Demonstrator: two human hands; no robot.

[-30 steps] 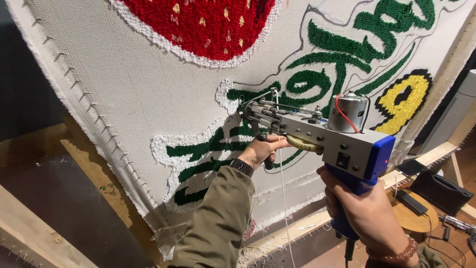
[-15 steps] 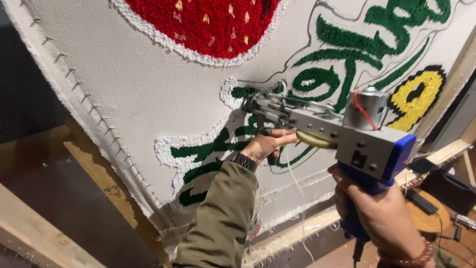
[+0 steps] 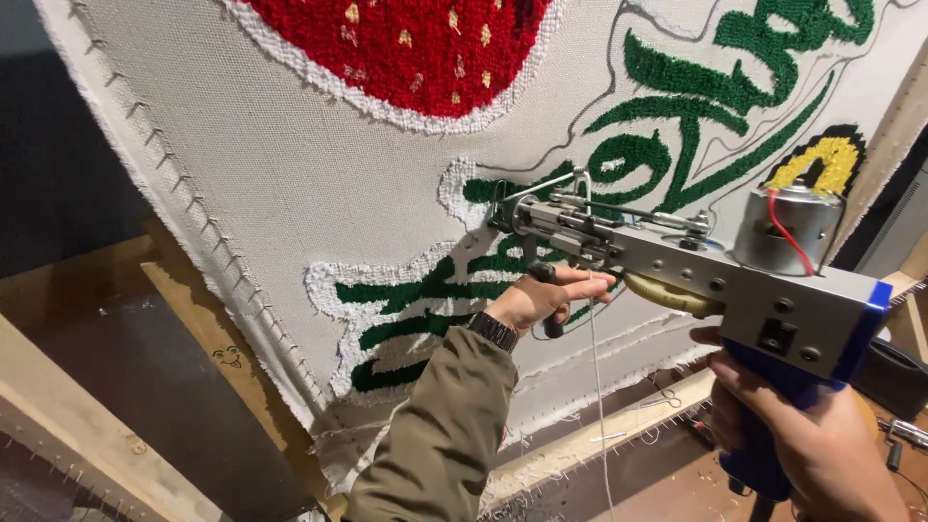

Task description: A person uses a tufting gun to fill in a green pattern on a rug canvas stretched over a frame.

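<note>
The left hand's fingers [image 3: 570, 287] were clenched on the front grip of the tufting gun [image 3: 667, 266], the right hand [image 3: 812, 440] grasping its blue handle, needle against the cloth [image 3: 280, 184] (white yarn [image 3: 597, 387] hanging loose below might have snagged).

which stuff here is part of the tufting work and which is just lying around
In use:
- tufting gun
- left hand on its front handle
- right hand on the blue grip
- stretched cloth
- white yarn

Lying about:
- dark box at right
- small tools on the floor
</note>
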